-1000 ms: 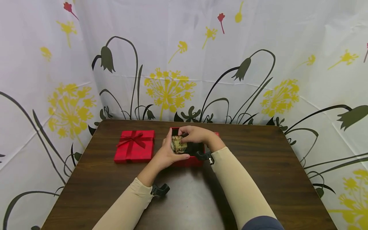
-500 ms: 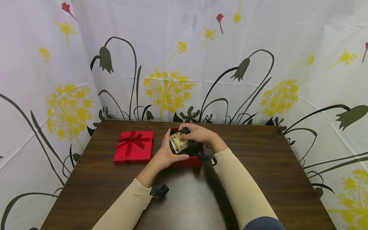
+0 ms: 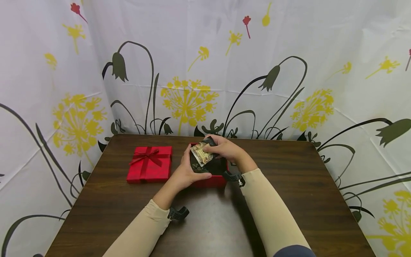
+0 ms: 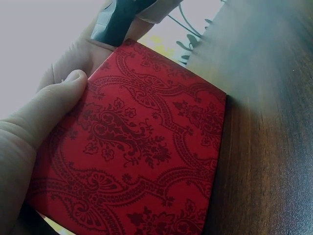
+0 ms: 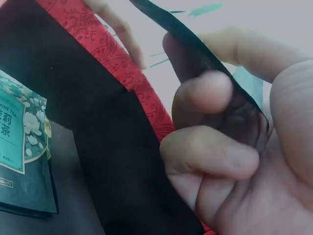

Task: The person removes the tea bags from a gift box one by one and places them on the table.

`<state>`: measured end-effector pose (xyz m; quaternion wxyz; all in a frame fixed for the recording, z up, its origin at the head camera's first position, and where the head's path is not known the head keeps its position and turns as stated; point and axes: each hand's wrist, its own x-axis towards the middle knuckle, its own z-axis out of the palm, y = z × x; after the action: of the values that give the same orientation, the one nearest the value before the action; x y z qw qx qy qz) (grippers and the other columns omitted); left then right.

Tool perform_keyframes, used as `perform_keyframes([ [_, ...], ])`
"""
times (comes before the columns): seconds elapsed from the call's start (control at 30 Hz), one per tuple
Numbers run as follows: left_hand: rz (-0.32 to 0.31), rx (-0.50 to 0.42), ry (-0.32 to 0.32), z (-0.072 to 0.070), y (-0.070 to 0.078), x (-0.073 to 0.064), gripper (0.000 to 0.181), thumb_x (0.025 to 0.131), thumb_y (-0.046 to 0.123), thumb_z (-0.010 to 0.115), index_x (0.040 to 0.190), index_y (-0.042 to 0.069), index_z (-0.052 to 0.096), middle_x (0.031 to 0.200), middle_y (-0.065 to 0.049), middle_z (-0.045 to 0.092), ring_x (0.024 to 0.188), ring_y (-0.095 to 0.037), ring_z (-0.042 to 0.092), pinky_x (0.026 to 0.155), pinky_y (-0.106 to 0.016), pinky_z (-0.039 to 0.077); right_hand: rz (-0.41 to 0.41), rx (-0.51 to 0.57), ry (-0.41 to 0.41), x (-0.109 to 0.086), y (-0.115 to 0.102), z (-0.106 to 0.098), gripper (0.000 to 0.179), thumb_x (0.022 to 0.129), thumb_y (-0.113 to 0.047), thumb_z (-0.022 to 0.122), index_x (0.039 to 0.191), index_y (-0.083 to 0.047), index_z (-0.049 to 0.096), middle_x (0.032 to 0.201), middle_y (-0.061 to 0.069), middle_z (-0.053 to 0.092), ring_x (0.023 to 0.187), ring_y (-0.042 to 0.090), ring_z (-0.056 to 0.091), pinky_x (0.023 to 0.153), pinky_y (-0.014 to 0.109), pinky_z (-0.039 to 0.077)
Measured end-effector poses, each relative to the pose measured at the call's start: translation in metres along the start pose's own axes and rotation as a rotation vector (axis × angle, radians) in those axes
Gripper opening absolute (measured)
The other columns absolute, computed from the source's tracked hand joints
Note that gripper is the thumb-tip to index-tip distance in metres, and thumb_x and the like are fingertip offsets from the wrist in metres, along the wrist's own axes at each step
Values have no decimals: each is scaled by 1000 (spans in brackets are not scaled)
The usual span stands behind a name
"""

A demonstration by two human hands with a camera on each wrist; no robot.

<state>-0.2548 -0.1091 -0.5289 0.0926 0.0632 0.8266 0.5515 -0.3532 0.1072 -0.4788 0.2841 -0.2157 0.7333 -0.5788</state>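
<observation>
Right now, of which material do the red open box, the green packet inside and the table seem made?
Red open box: probably paper-covered cardboard, matte; flat walls, crisp edges, printed scrollwork.
Green packet: likely plastic or foil film, matte; thin, flat edges.
Table: wood or wood-look laminate; grain lines, soft sheen.

Bright curtain, glare on the tabletop, dark shadow beside the right sleeve, wrist views partly washed out
</observation>
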Motion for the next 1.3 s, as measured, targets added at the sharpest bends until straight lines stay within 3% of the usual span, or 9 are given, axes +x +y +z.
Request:
perform_keyframes([
  [0.3,22,-24,0,0,-1,0,143,79,44,98,175,24,-6,180,-18,11,166,-43,18,130,-68,27,-25,100,-39,-4,0,-6,22,106,-12,72,123,-14,58,105,6,71,90,21,77,93,64,63],
  [0.43,6,-22,-11,1,0,0,142,80,45,97,175,26,-7,181,-18,11,166,-43,18,130,-69,28,-85,49,-14,-14,-3,-12,36,105,-7,71,136,-17,55,129,10,63,94,23,75,90,64,63],
  [0.5,-2,-21,-12,0,0,0,142,80,46,96,175,27,-7,181,-18,10,166,-43,18,129,-71,28,-123,30,-5,-19,-5,-14,44,105,-3,70,144,-18,54,140,14,56,96,24,74,84,59,66],
  [0.63,-21,-12,-12,-1,1,-1,144,78,52,97,175,28,-7,182,-18,9,167,-43,17,128,-72,28,-154,-49,63,-31,-10,-15,34,106,-8,71,139,-16,65,150,14,55,85,26,73,70,51,67],
  [0.73,-32,5,-7,-1,3,-2,146,76,57,97,175,29,-6,182,-16,10,167,-43,17,128,-73,28,-164,-155,144,-41,-12,-14,19,105,-15,73,125,-15,74,144,6,63,84,18,68,70,41,65],
  [0.9,-32,14,-2,0,2,-2,146,75,58,97,176,29,-5,182,-15,10,168,-43,17,128,-73,28,-222,-243,226,-54,-8,-11,17,104,-18,76,121,-17,77,120,4,70,78,11,51,67,28,46],
  [1.03,-29,10,5,1,2,-2,145,76,53,97,176,29,-5,182,-15,10,168,-43,17,128,-72,28,-245,-176,262,-67,1,-10,13,102,-14,78,114,-13,78,115,5,71,74,13,58,64,34,57],
  [1.13,-29,16,4,2,1,-2,143,77,52,97,176,30,-5,183,-15,10,168,-43,17,129,-71,27,-241,-127,311,-78,7,-11,12,98,-11,83,109,-11,79,110,7,73,86,17,66,71,37,62],
  [1.3,-38,18,7,1,1,-2,144,76,55,97,176,32,-5,183,-15,10,167,-43,18,128,-72,28,-224,-132,378,-94,12,-12,21,95,-16,86,114,-13,79,117,5,74,101,16,65,78,26,57],
])
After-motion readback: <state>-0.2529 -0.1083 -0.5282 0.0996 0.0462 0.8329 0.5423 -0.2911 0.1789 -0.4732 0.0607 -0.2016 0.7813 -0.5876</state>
